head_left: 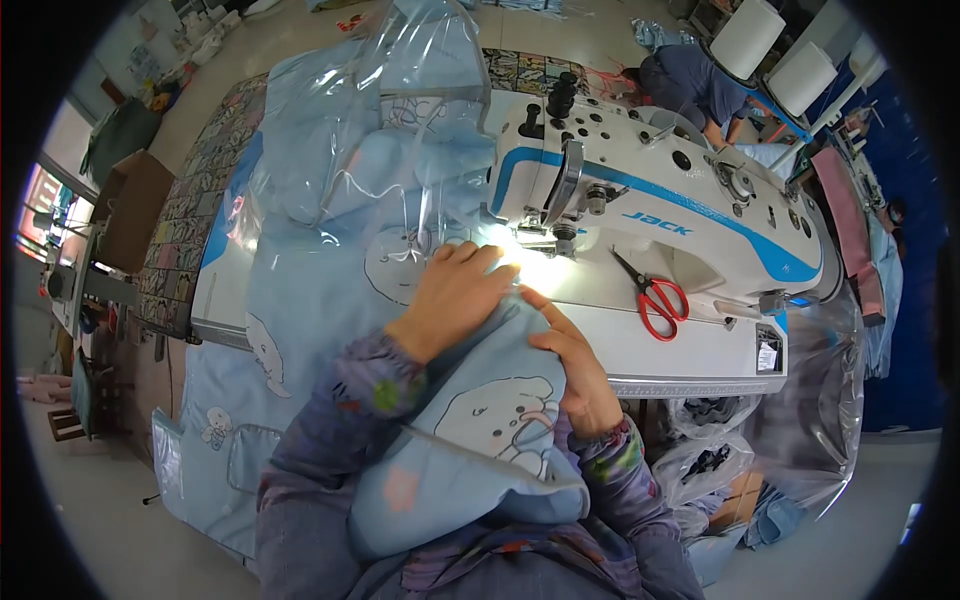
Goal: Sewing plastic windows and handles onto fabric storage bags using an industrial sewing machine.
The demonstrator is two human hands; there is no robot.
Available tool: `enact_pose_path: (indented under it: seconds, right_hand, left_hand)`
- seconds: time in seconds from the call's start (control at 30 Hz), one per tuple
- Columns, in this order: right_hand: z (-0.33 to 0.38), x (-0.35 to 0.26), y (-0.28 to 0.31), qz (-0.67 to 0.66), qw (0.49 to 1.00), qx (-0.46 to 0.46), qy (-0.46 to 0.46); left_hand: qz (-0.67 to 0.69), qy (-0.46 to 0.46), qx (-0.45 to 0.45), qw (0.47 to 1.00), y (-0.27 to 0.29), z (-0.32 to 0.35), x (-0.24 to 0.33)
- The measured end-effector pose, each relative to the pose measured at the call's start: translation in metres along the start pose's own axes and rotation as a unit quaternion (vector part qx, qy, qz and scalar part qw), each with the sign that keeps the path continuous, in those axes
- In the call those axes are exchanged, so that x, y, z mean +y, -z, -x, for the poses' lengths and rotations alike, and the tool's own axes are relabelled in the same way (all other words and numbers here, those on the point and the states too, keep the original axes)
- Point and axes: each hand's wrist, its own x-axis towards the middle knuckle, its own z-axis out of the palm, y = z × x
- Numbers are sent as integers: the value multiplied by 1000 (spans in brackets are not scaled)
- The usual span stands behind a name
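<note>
Light blue printed fabric (455, 470) with white cartoon figures spreads across the sewing table and hangs over my lap. My left hand (455, 300) is closed on the fabric, its fingers curled beside the lit needle area. On the other side of the fold, my right hand (580, 375) pinches the fabric edge between thumb and fingers. Both hands nearly meet just in front of the presser foot (545, 245) of a white and blue sewing machine (650, 205). Glare hides the exact stitching point. Scissors with red handles (660, 302) lie on the machine bed, right of my right hand.
Clear plastic sheeting (420, 60) covers fabric at the far left of the machine. White thread cones (748, 38) stand at the upper right. Another person (690, 85) bends over work behind the machine. Clear plastic bags (705, 450) hang below the table's right side.
</note>
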Motion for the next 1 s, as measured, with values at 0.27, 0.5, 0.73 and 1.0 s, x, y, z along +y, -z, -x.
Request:
enact_pose_path:
  seconds: [0.27,0.5,0.73,1.0]
  right_hand:
    - [83,75,27,-28,987,-127,-89]
    - [98,36,23,193,974,37,-110]
    - [96,-108,62,855,458,98,220]
    - [101,-43,51,820,552,59,138]
  left_hand:
    - [44,578,484,656,-6,285,-90]
    - [96,513,336,784,52,256,-104]
    - [-293,411,147,851,58,155,-205]
    - [-356,300,364,807,116,121,-168]
